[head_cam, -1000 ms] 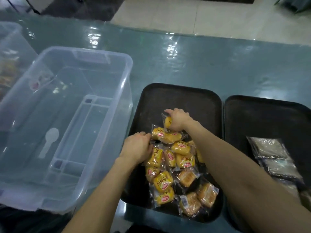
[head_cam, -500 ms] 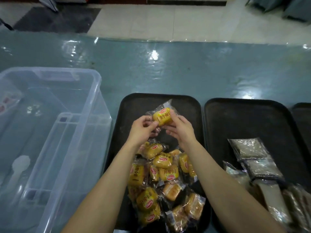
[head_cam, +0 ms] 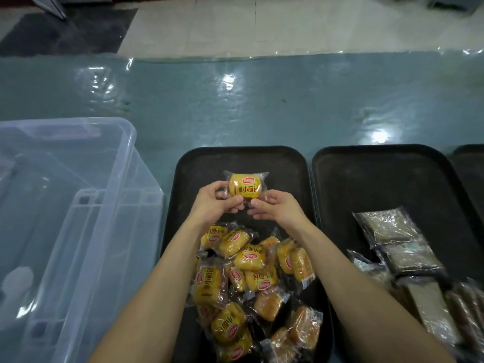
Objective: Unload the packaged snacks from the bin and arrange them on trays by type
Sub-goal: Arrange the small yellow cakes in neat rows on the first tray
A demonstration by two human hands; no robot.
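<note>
Head view: your left hand (head_cam: 217,205) and right hand (head_cam: 279,211) both pinch one yellow plastic-wrapped bun packet (head_cam: 245,188) — held over the black rectangular tray (head_cam: 262,159), beyond the heaped packets (head_cam: 248,273).

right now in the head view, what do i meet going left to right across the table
clear bin → tray with yellow snacks → second tray with grey packets → third tray, cut off at the edge
</note>
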